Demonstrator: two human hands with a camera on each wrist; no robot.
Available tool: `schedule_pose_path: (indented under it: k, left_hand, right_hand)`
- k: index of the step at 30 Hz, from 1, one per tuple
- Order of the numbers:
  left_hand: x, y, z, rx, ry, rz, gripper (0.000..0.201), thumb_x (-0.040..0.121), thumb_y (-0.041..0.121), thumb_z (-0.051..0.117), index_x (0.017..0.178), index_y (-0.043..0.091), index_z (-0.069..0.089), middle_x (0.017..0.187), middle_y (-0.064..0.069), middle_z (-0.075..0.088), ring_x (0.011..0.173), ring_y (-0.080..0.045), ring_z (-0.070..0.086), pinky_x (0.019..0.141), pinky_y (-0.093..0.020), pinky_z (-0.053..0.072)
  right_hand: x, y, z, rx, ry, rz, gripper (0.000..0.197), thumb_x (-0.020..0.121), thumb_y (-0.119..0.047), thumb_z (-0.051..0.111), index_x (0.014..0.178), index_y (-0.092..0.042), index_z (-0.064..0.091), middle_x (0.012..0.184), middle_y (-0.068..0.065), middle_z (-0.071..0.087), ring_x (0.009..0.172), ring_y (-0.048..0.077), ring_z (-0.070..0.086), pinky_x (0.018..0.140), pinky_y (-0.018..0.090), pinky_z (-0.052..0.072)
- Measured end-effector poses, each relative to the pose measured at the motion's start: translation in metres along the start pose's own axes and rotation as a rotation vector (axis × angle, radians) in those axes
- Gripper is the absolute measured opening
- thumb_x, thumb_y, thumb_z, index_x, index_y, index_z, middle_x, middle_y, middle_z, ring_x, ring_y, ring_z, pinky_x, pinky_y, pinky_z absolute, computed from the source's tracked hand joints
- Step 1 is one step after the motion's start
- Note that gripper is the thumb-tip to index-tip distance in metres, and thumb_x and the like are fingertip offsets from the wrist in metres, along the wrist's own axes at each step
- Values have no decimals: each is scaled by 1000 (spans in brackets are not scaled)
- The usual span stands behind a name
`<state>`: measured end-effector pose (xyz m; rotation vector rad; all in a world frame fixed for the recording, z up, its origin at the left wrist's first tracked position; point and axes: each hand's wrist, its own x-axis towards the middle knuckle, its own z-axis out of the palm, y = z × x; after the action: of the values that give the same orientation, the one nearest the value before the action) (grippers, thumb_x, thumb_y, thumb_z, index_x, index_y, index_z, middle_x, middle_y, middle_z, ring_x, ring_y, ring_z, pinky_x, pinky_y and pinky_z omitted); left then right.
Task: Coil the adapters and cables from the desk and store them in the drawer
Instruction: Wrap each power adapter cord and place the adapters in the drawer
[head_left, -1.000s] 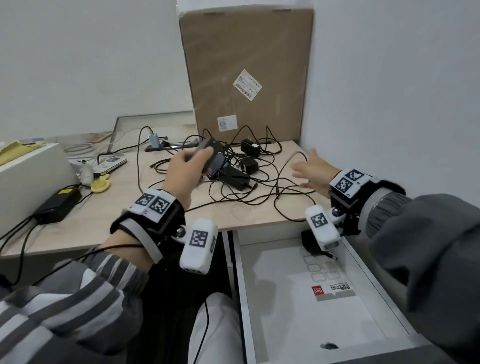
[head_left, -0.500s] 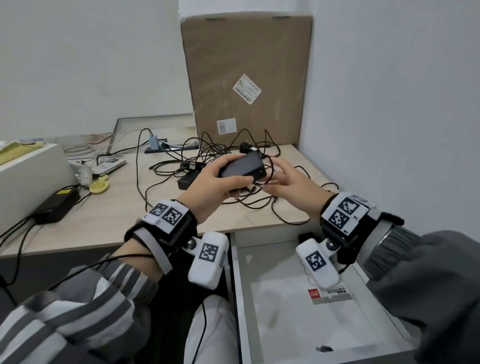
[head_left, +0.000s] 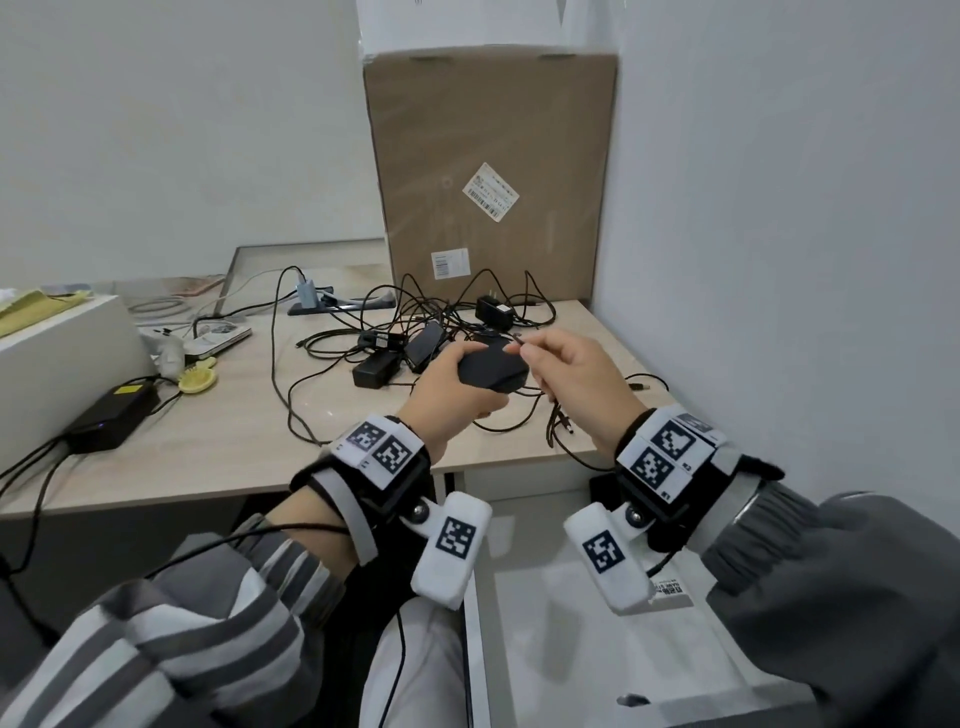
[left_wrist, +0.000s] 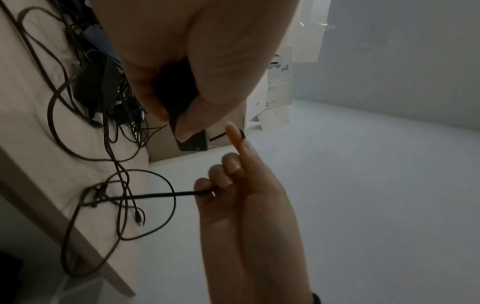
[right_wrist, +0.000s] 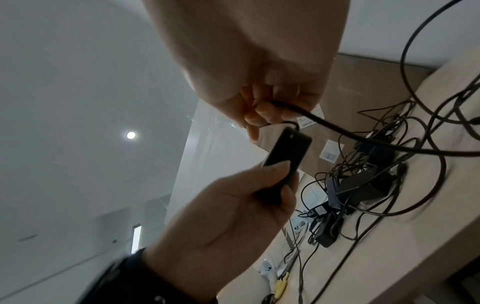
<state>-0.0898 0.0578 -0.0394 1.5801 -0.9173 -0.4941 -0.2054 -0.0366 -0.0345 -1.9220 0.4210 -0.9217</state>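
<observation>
A flat black adapter (head_left: 493, 370) is held above the desk's front edge in my left hand (head_left: 467, 382), fingers curled round its near end. My right hand (head_left: 524, 351) pinches its thin black cable (head_left: 551, 415) just beside the adapter. In the left wrist view the adapter (left_wrist: 191, 142) sticks out below my thumb, and the cable (left_wrist: 161, 194) runs from the right hand's curled fingers to the desk. In the right wrist view the cable (right_wrist: 337, 135) leaves my right fist beside the adapter (right_wrist: 285, 152). A tangle of adapters and cables (head_left: 415, 338) lies behind. The white drawer (head_left: 545, 649) stands open below.
A tall cardboard box (head_left: 488, 156) leans in the corner, with the wall close on the right. At the left are a black power brick (head_left: 111, 415), a white box (head_left: 52, 353) and a yellow item (head_left: 197, 382). A power strip (head_left: 322, 307) lies at the back.
My left hand brought the adapter from over the tangle toward the desk's front edge. My right hand came in from the right and took hold of its cable.
</observation>
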Motion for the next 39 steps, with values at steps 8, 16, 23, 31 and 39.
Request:
schedule_pose_path:
  k: [8, 16, 23, 31, 39]
  left_hand:
    - [-8, 1, 13, -481, -265, -185, 18, 81, 13, 52, 98, 9, 54, 87, -11, 56, 83, -21, 51, 77, -31, 43]
    - [2, -9, 18, -455, -277, -208, 26, 99, 26, 49, 106, 3, 58, 63, -10, 57, 61, -18, 54, 62, -24, 48]
    - [12, -22, 32, -564, 82, -292, 15, 96, 18, 52, 107, 7, 56, 89, -13, 56, 75, -20, 54, 49, -24, 48]
    - [20, -6, -11, -798, 130, -393, 17, 98, 23, 50, 101, 7, 55, 86, -14, 57, 63, -15, 54, 37, -15, 40]
    - [-19, 0, 1, 6, -387, -334, 32, 85, 21, 65, 113, 18, 51, 93, -11, 60, 80, -27, 56, 66, -32, 38]
  right_hand:
    - [-10, 16, 1, -99, -151, 33, 21, 100, -11, 41, 110, -21, 56, 58, -3, 56, 48, 0, 45, 59, 20, 37]
    - [-20, 12, -7, -112, -262, -17, 19, 96, -10, 50, 101, -21, 65, 58, 0, 62, 46, 1, 46, 53, 17, 34]
    - [-32, 20, 0, -191, -443, 15, 50, 99, -10, 45, 145, -25, 34, 78, -8, 69, 58, -6, 51, 61, 9, 38]
    - [-43, 36, -18, -74, -252, 112, 15, 94, -18, 57, 90, -11, 69, 62, -6, 63, 60, 4, 50, 58, 12, 38]
    - [-17, 43, -43, -223, -172, 240, 20, 73, -25, 80, 59, -19, 68, 57, -7, 60, 58, 7, 48, 59, 19, 38]
